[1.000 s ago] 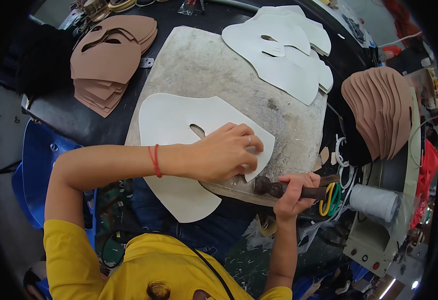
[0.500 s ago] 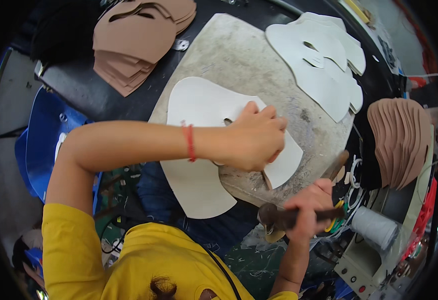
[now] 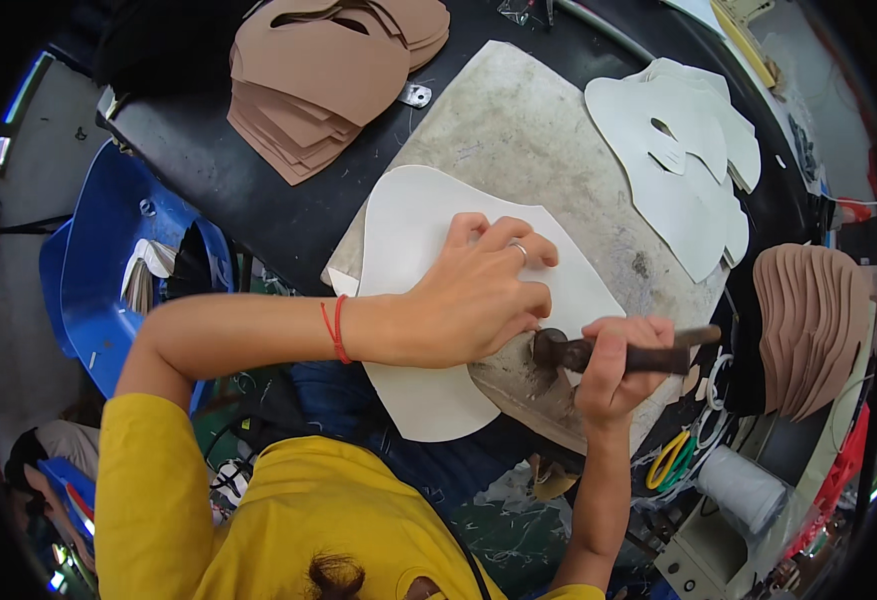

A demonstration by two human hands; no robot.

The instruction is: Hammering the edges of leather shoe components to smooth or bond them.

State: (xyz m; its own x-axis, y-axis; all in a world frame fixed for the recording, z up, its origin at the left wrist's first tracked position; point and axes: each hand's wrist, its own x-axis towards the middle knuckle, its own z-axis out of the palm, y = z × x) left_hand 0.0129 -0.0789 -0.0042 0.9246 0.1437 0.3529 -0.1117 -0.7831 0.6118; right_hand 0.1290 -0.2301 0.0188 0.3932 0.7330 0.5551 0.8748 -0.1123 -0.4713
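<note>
A white, curved sheet piece (image 3: pixel 428 410) lies over the near part of a worn grey board (image 3: pixel 498 95). My left hand (image 3: pixel 483 290) rests palm down on the sheet, its fingers bent and pressed against it near the notch in its edge. What lies beneath these fingers is hidden. My right hand (image 3: pixel 618 370) is closed round a dark hammer (image 3: pixel 558 350), whose head is close beside my left fingertips, over the board. A wooden stick end (image 3: pixel 698 336) juts out past my right fist; whether it belongs to the hammer I cannot tell.
Brown cut pieces (image 3: pixel 323 70) are stacked at the far left, white pieces (image 3: pixel 658 150) at the far right. More brown pieces (image 3: pixel 813 330) stand in a row on the right, near a thread spool (image 3: pixel 743 490) and yellow-handled scissors (image 3: pixel 668 460). A blue tub (image 3: pixel 108 270) is at left.
My right hand has raised the hammer away from my body, bringing its head beside my left fingers. My left hand has shifted slightly on the sheet. The whole view has shifted a little.
</note>
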